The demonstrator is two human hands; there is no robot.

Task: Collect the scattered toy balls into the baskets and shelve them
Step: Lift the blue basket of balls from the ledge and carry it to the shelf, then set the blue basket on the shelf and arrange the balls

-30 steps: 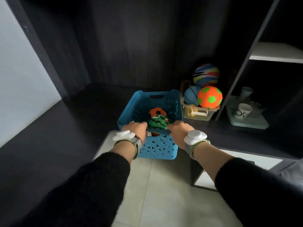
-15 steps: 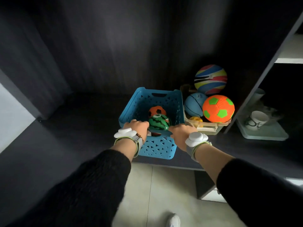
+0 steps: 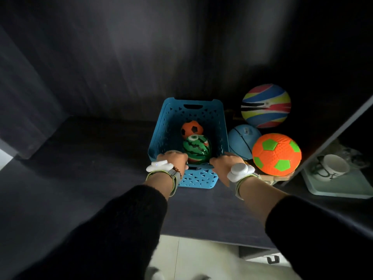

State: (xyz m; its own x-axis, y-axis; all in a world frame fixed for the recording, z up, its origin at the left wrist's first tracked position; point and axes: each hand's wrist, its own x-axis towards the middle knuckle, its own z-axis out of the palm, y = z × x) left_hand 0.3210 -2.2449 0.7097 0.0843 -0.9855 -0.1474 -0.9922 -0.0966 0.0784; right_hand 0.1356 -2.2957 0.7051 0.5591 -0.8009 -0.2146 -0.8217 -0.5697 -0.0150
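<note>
A blue plastic basket stands on the dark shelf board, deep in the compartment. Inside it lie a small orange-and-black football and a green watermelon ball. My left hand grips the near rim at its left corner. My right hand grips the same rim at its right corner. To the right, a wooden basket holds a blue ball, an orange-and-green football and a striped multicolour ball.
A slanted divider panel closes the compartment on the right. Beyond it a white mug stands on a pale green tray. The shelf's left side wall is dark. Light floor tiles show below the shelf edge.
Both hands have pushed the blue basket from the shelf's front edge further back onto the board, beside the wooden basket. The view has moved closer to the shelf.
</note>
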